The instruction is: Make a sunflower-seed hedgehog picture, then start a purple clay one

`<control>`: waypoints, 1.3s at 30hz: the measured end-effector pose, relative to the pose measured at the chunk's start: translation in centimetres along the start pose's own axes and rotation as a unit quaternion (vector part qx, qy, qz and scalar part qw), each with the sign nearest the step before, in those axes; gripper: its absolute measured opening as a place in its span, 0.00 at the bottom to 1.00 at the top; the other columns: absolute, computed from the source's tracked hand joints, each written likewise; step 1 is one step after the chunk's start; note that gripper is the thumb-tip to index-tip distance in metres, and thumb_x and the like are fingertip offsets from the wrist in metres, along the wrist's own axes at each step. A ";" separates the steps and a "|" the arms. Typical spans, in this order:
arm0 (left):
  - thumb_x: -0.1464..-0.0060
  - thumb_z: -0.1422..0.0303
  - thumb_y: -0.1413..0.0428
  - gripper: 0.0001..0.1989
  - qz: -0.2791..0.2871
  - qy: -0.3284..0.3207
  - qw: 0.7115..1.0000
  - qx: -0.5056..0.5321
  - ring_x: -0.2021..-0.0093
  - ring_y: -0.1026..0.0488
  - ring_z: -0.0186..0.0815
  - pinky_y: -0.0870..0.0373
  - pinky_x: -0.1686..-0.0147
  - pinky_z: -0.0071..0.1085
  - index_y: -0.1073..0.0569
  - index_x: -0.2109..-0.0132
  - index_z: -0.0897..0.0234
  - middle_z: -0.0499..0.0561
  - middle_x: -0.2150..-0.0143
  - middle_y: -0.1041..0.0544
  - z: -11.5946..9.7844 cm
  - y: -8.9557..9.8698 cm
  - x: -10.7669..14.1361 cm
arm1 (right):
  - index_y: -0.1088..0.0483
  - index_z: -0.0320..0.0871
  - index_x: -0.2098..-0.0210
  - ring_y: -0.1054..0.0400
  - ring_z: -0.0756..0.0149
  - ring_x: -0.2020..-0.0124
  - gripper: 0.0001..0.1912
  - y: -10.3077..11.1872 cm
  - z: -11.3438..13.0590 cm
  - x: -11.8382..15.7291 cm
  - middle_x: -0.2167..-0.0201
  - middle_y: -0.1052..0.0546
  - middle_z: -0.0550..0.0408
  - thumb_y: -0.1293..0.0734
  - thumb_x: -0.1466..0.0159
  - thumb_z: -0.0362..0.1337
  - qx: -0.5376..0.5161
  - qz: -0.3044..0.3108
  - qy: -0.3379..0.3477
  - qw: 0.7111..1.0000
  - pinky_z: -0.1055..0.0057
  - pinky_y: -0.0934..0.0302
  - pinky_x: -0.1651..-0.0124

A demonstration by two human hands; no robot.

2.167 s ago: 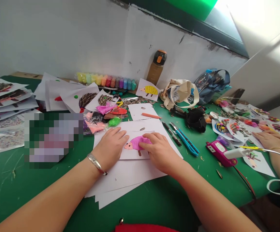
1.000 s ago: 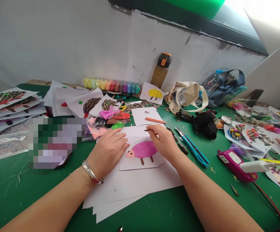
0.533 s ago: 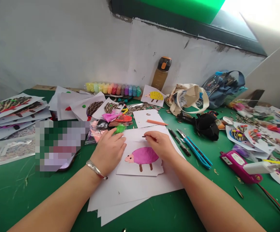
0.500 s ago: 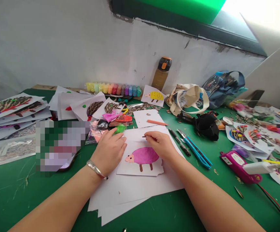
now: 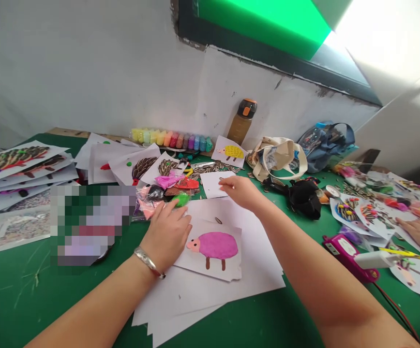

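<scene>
1. While your left hand (image 5: 170, 234) lies flat with its fingers spread along the left edge of the pink-and-purple hedgehog picture (image 5: 219, 245), its fingertips reach close to a green clay packet (image 5: 181, 199).
2. Your right hand (image 5: 242, 191) is stretched forward over a small white paper (image 5: 210, 187), thumb and fingers drawn together at its far part; you cannot tell from this view whether they pinch anything.
3. The hedgehog picture sits on larger white sheets (image 5: 191, 295), its lower right corner ragged. One striped seed (image 5: 218, 220) lies just beyond its top edge.
4. Those sheets fan out unevenly towards you, and their right edge runs beneath your right forearm. A band of green tabletop (image 5: 297, 256) separates that forearm from the magenta device (image 5: 350, 256); farther right is another person's hand (image 5: 415, 231).
5. Past the small paper, loose seeds (image 5: 215, 166) spread towards the yellow hedgehog picture (image 5: 230, 151).
6. By the wall you have a bottle (image 5: 239, 124) with a black-and-orange cap, a gaping cream tote (image 5: 281, 152) holding crinkled clear plastic, and a blue bag (image 5: 335, 145) with a clear bottle at its mouth.
7. Clear wrapping (image 5: 173, 140) holds a row of coloured clay; at far left, a clear bag (image 5: 24, 224) holds tiny multicoloured pieces.
</scene>
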State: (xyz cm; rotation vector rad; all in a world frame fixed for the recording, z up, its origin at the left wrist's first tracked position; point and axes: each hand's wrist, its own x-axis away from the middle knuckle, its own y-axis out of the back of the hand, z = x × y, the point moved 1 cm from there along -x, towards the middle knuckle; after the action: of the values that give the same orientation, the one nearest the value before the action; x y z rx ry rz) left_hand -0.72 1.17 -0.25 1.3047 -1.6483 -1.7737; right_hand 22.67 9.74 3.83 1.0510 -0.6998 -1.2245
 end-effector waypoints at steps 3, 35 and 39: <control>0.39 0.72 0.51 0.13 -0.001 0.002 1.000 -0.001 0.39 0.35 0.56 0.40 0.42 0.60 0.21 0.59 0.64 0.58 0.49 0.21 -0.1 0.0 0.1 | 0.25 0.43 0.47 0.28 0.55 0.49 0.23 -0.8 -1.0 -3.7 0.46 0.24 0.46 0.41 0.38 0.25 0.023 -0.005 0.009 1.000 0.61 0.35 0.47; 0.41 0.78 0.53 0.12 0.009 -0.008 0.999 0.033 0.36 0.39 0.57 0.45 0.42 0.67 0.26 0.62 0.63 0.58 0.44 0.24 -0.3 -0.6 0.2 | 0.24 0.47 0.62 0.32 0.57 0.59 0.18 4.3 0.7 0.9 0.65 0.23 0.48 0.45 0.29 0.36 0.094 -0.285 0.109 0.948 0.59 0.42 0.49; 0.39 0.77 0.54 0.12 -0.013 -0.019 0.998 0.051 0.37 0.36 0.56 0.45 0.42 0.65 0.26 0.62 0.63 0.57 0.48 0.22 -0.5 -0.1 0.1 | 0.24 0.45 0.58 0.30 0.60 0.62 0.17 5.1 -0.6 3.4 0.62 0.22 0.48 0.44 0.30 0.38 0.054 -0.258 0.077 0.961 0.65 0.39 0.57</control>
State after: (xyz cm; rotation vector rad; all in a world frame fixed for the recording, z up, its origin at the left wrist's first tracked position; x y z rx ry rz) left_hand -0.33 0.82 -0.35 1.3502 -1.7709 -1.7613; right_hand 26.03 6.59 7.94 1.4633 -0.3803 -1.5370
